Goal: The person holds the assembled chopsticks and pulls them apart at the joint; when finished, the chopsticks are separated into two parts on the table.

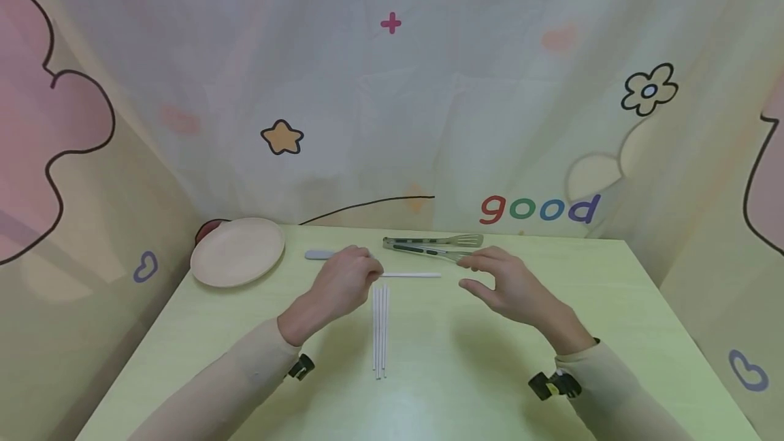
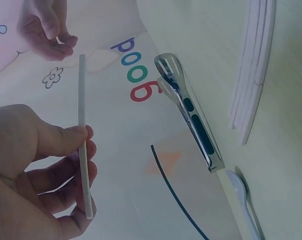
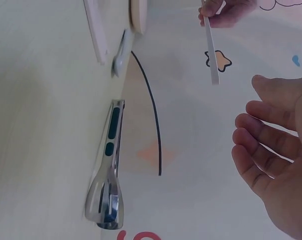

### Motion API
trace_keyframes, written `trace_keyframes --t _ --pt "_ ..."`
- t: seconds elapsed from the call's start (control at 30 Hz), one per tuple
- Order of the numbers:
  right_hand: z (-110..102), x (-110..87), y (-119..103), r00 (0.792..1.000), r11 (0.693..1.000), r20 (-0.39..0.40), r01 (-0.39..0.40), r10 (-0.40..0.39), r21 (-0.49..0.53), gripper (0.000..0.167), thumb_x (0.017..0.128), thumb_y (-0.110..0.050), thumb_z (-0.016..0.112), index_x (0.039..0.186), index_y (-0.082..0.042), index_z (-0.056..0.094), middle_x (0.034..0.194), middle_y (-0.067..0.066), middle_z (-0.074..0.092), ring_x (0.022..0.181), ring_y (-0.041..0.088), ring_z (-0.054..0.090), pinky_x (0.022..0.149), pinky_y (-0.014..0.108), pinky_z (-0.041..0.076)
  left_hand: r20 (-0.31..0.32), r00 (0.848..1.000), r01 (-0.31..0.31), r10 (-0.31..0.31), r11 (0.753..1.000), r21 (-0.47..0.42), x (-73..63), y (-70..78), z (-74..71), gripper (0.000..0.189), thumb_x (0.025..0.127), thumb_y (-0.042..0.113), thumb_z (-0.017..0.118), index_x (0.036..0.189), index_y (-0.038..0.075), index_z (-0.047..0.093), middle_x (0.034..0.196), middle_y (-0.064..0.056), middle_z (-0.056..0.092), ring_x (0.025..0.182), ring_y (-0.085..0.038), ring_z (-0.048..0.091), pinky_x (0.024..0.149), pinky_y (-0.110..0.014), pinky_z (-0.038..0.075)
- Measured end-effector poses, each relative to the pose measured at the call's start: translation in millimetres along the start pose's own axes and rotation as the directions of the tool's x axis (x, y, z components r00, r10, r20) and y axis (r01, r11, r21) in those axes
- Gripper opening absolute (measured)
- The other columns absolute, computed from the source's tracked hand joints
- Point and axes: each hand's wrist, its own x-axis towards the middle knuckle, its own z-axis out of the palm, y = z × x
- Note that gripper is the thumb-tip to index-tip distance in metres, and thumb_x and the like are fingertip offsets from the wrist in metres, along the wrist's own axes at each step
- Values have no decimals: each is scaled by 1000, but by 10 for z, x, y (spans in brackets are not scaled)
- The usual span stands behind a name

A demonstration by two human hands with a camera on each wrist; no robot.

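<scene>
My left hand [image 1: 344, 282] pinches a thin white stick [image 1: 416, 275] between thumb and fingers, raised above the table and lying sideways. In the left wrist view the stick [image 2: 82, 107] runs along the fingertips, with one end pointing towards the other hand. My right hand [image 1: 510, 289] hovers off the stick's free end with its fingers loosely bent and nothing in them. Below the held stick, several matching white sticks [image 1: 380, 332] lie side by side on the table, pointing away from me.
Metal tongs [image 1: 429, 249] with dark grip inserts lie near the table's back edge. To their left is a pale grey spoon [image 1: 317, 254], partly behind the left hand. A round beige plate [image 1: 237, 252] is at the back left corner. A printed curtain [image 1: 367, 107] hangs behind the table.
</scene>
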Motion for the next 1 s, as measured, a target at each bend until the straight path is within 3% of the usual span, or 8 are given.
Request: trace_keyframes --t 0.43,0.63,1.0 --pt "112 179 -143 998 998 30 62 -62 4 28 85 -20 76 110 -10 71 109 1 69 101 18 61 82 36 55 24 999 -25 27 996 -82 144 171 42 10 85 2 70 88 9 77 79 -2 69 75 -19 61 73 -31 52" --pt "167 205 -163 996 996 44 82 -81 -17 27 85 -19 76 109 -10 71 106 2 69 100 18 61 82 35 55 22 999 -30 32 997 -76 190 228 59 8 86 5 71 87 10 76 77 0 65 73 -17 59 69 -30 51" --pt "247 262 -200 985 984 37 171 -169 -41 22 86 -19 75 106 -9 72 102 1 69 97 18 61 81 33 54 1 995 -101 102 992 -70 232 309 86 8 85 3 71 87 9 76 79 -1 67 74 -17 59 70 -28 51"
